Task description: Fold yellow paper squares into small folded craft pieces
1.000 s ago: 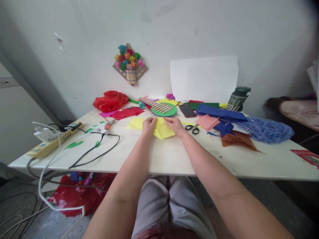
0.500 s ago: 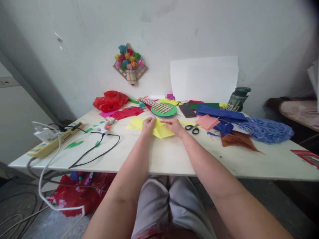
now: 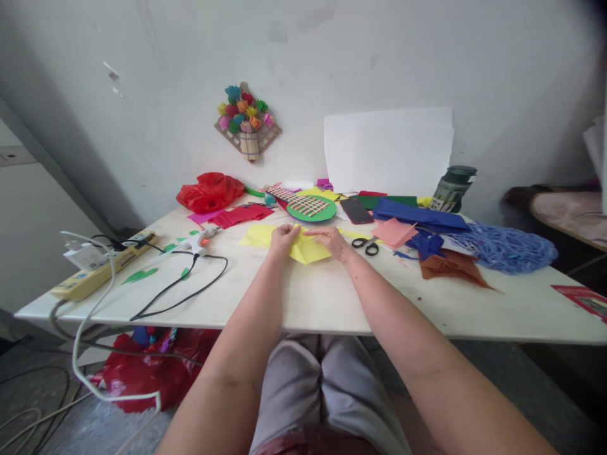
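**Both hands on the yellow sheet, dead centre**

My left hand [image 3: 283,239] is pressed down on the left part of the yellow paper [image 3: 310,251], fingers curled onto its upper edge, and my right hand [image 3: 333,242] sits on the right part, fingertips pinching toward the middle where a raised fold runs. The two hands nearly meet at that ridge, with only a small gap between them. The sheet lies flat on the white table [image 3: 332,297], straight ahead of me, its pointed lower corner aimed back toward my lap, so it reads as a diamond with the long line running away from me. Neither hand has to travel; both are on it, about equally near the fold. A second yellow sheet [image 3: 256,235] pokes out just left of my left hand, partly under it. Scissors [image 3: 366,244] lie just beside my right wrist, the glue gun [image 3: 199,241] well off to the left with its black cord [image 3: 183,292] looping forward.
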Demonstrator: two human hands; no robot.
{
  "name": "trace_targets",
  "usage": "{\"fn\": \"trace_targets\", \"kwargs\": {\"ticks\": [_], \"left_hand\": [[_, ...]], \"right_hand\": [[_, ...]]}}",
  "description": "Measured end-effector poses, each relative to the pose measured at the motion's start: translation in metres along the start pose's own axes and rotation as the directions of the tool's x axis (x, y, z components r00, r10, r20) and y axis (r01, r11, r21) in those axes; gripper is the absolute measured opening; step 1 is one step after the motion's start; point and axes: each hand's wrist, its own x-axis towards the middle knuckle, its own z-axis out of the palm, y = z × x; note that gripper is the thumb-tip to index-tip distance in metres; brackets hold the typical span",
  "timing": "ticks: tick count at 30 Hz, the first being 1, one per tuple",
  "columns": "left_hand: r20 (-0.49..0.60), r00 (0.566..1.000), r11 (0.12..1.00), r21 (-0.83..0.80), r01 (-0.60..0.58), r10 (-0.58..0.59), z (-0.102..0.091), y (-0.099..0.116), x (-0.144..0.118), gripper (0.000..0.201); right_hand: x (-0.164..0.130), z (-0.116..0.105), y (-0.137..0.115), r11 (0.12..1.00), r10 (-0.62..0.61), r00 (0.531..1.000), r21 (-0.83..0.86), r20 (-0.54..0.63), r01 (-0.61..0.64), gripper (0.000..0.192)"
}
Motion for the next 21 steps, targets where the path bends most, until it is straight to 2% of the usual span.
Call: {"fn": "trace_targets", "kwargs": {"ticks": [6,15,21], "left_hand": [[0.011,0.998,0.997,0.034,-0.068,0.068,0.002,0.002,0.0,0.03],[0.072,0.994,0.994,0.068,-0.087,0.082,0.003,0.004,-0.001,0.028],[0.078,0.993,0.995,0.042,-0.091,0.087,0.004,0.004,-0.002,0.027]], "right_hand": [[0.001,-0.002,0.005,0.971,0.105,0.994,0.219,-0.042,-0.093,0.036],[0.005,0.0,0.018,0.971,0.178,0.984,0.164,-0.017,-0.173,0.03],[0.005,0.001,0.017,0.955,0.212,0.976,0.222,-0.056,-0.195,0.024]]}}
